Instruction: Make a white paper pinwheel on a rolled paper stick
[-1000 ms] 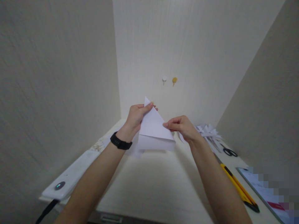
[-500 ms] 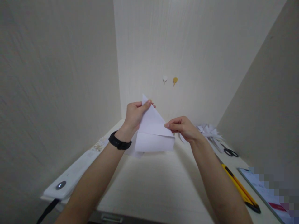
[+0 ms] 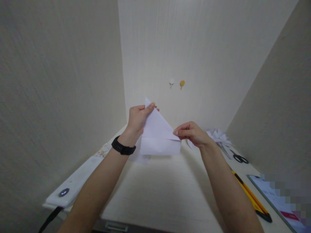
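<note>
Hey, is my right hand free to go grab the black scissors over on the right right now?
Probably not yet. The right hand pinches a corner of the folded paper, so it is occupied. The path to the scissors looks open, beside the paper scraps.

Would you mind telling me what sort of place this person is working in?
Probably a small craft desk set in a plain wall alcove: scissors, a yellow utility knife and a pile of cut paper lie beside the folded sheet held in both hands.

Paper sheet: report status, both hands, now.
Left hand pinches the top corner of the folded white paper. Right hand pinches its right corner. Sheet held above the desk, diagonal fold showing. Nothing between the hands.
</note>
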Tool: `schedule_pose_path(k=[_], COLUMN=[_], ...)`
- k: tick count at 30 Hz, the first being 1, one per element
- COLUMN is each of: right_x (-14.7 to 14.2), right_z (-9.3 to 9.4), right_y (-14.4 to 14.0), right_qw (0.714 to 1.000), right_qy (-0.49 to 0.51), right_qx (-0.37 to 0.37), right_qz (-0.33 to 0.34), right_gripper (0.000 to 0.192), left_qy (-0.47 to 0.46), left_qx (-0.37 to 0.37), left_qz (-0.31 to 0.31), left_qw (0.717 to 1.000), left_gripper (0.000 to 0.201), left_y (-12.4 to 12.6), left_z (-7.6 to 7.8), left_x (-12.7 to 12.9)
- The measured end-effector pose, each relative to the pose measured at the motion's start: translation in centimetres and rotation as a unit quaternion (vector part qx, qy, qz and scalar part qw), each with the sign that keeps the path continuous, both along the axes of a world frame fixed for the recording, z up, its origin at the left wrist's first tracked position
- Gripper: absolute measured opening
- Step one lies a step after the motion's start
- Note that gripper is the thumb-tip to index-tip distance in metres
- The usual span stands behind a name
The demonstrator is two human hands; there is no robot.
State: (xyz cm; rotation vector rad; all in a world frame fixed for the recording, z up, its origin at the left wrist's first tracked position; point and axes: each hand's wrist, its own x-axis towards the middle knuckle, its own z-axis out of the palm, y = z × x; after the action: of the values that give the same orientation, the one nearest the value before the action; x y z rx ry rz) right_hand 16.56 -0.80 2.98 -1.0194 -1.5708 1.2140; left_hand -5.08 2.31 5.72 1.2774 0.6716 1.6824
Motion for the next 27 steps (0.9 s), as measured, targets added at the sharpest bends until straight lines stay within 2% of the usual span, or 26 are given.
schedule_pose_path(k=[13, 17, 21, 24, 27], right_x=[1.1, 2.9, 4.9, 3.9, 1.2], right_z=[-0.1, -0.2, -0.2, 0.1, 0.4], right_y=[-0.1, 0.2, 0.3, 0.0, -0.3], right_qw=[1.000, 0.999, 0.999, 0.996, 0.995], right_qy=[0.000, -0.031, 0.004, 0.044, -0.001], right_qx=[-0.028, -0.037, -0.009, 0.042, 0.081], right_qz=[0.014, 0.026, -0.049, -0.073, -0.060], right_gripper=[0.023, 0.024, 0.029, 0.037, 0.044], left_qy=[-0.027, -0.067, -0.097, -0.079, -0.055], left_qx=[0.001, 0.015, 0.020, 0.002, -0.021], left_qz=[0.018, 0.040, 0.040, 0.003, -0.025], left_qw=[0.999, 0.997, 0.994, 0.997, 0.998], left_gripper=[0.034, 0.030, 0.030, 0.035, 0.039], left_y=[-0.2, 0.3, 0.7, 0.6, 0.2], left_z=[1.0, 1.4, 1.4, 0.6, -0.5], left_x=[-1.0, -1.9, -2.3, -1.1, 0.8])
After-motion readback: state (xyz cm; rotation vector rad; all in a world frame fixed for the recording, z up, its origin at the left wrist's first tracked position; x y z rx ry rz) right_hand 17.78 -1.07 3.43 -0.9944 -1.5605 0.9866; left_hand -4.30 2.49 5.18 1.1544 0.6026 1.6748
